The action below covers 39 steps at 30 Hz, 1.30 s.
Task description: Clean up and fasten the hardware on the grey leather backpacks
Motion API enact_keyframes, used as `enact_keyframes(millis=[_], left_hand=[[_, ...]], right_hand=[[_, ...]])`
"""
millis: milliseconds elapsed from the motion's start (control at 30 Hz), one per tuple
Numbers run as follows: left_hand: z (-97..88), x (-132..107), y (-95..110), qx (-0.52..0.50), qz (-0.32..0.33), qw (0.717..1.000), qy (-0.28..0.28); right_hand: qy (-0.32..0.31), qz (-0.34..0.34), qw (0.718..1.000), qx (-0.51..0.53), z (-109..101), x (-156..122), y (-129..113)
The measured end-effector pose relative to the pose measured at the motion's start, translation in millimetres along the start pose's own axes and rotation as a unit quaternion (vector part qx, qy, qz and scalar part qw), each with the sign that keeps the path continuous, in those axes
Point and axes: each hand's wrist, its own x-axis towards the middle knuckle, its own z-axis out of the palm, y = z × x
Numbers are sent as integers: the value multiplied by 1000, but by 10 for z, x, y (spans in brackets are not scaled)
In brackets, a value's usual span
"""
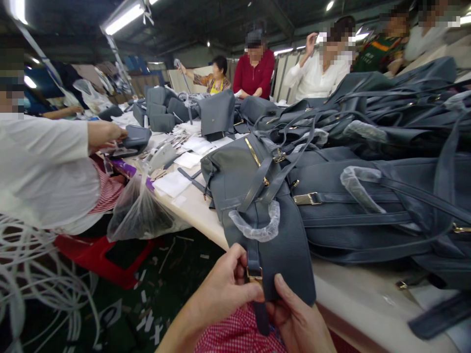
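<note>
A dark grey leather-like backpack (283,255) lies on the table with its flap hanging over the front edge toward me. Its carry handle (257,230) is wrapped in clear plastic. At the flap's lower end, my left hand (231,282) pinches a strap by its gold buckle (254,274). My right hand (294,314) grips the flap's bottom edge, thumb on top and fingers underneath. Below the buckle, the dark strap end (261,318) hangs down between both hands. Fingers partly hide the buckle.
More grey backpacks (353,206) are heaped on the right. White paper sheets (172,182) lie on the table (206,220). At left a co-worker in a white top (44,166) handles a grey bag, near a plastic bag (136,211) and red stool (99,260). Several people stand or sit behind.
</note>
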Motion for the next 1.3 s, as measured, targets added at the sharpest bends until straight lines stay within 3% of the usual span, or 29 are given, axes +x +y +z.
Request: enact_keyframes(millis=[67, 133, 233, 300, 433, 567, 733, 933, 1100, 1300], left_hand=[[2, -8, -15, 50, 6, 999, 15], [41, -4, -47, 91, 13, 994, 66], [117, 37, -115, 87, 30, 987, 132], [140, 71, -147, 51, 37, 991, 121], [83, 103, -140, -15, 34, 998, 49], [-16, 90, -118, -12, 15, 1000, 10], [-10, 70, -108, 32, 26, 999, 32], [103, 88, -134, 0, 24, 996, 87], [83, 88, -110, -54, 16, 998, 38], [75, 75, -81, -84, -1, 996, 24]], right_hand=[[15, -12, 1000, -10, -37, 15, 22], [20, -24, 999, -24, -69, 24, 44], [15, -38, 999, -27, -107, 48, 85], [20, -44, 999, -23, -123, 72, 113], [31, -38, 999, -20, -126, 103, 143], [14, -28, 999, -12, -114, 85, 127], [18, -46, 998, -48, -107, 34, 66], [44, -63, 992, -100, -123, 15, 34], [28, -50, 994, -92, -149, 24, 31], [49, -59, 991, -107, -185, 45, 28]])
